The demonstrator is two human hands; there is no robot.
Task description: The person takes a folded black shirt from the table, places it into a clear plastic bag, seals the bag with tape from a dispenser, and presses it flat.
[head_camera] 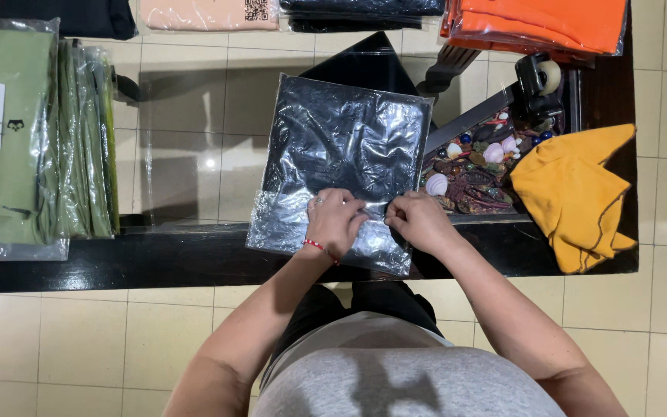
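Note:
A black folded garment in a clear plastic bag (pixel 341 147) lies on the glass-topped table (pixel 179 139), its near end hanging over the black front edge. My left hand (pixel 334 222), with a red string bracelet and a ring, pinches the bag's flap near its open end. My right hand (pixel 418 222) pinches the same flap just to the right, fingertips almost touching the left hand's. Both hands are closed on the plastic.
Bagged green garments (pixel 32 139) are stacked at the left. Orange bagged garments (pixel 538 23), a peach one (pixel 202 14) and dark ones lie along the far edge. A yellow cloth (pixel 577 193), a tape dispenser (pixel 538 81) and shells under the glass (pixel 472 166) are at the right.

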